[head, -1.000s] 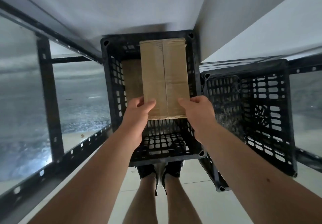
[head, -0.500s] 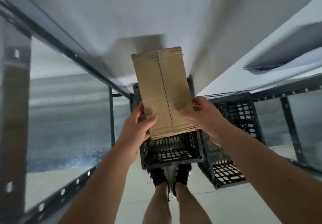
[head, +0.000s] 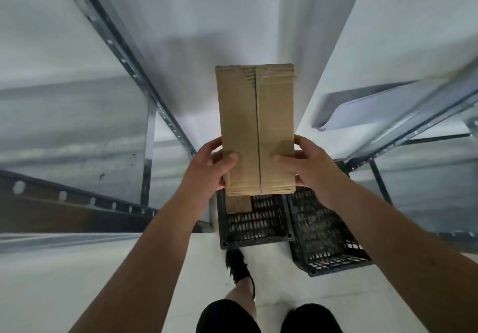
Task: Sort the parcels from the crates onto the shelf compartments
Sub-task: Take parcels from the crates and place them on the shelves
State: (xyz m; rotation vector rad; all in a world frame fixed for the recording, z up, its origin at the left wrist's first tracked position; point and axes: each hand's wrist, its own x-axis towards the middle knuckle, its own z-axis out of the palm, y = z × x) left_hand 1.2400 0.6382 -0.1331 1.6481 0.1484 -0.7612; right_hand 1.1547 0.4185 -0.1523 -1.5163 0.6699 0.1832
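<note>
1. My shoe [head: 236, 265] stands on the floor, just before the left crate [head: 258, 225]; the right crate [head: 327, 244] sits touching it; a second brown parcel [head: 238, 203] lies in the left one.
2. My left grip [head: 207, 171] and right grip [head: 309, 171] hold the cardboard parcel [head: 256, 130] by its near end, thumbs on top; it is in the air above the crates.
3. Beyond stands the shelf frame [head: 150, 138]; I judge this the carry step; next I must pick a compartment and slide the parcel in level.

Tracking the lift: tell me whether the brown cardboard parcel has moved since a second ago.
Yes. The brown cardboard parcel has risen, away from the black plastic crate below.
</note>
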